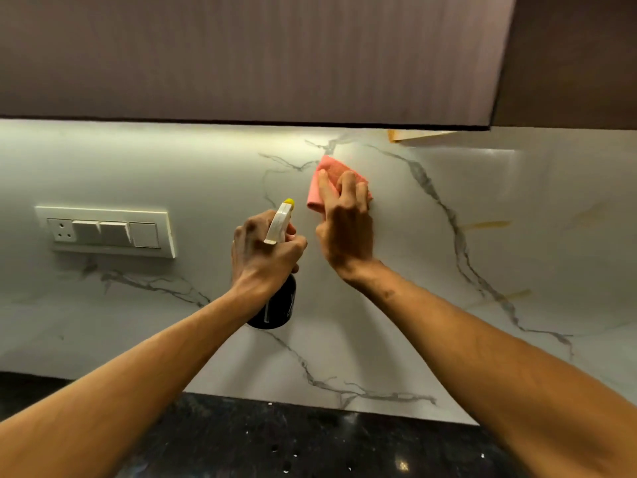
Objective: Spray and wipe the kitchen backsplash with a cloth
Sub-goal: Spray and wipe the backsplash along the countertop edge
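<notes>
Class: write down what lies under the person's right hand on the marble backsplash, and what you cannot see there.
A folded pink cloth lies under the right hand, held against the white grey-veined marble backsplash. The patch of wall behind them is covered.

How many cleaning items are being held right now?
2: a spray bottle gripped in the left hand, and a cloth held against the backsplash by the right hand. None look hidden.

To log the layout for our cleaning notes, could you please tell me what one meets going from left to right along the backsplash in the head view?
switch panel → spray bottle → pink cloth → yellowish streak
</notes>
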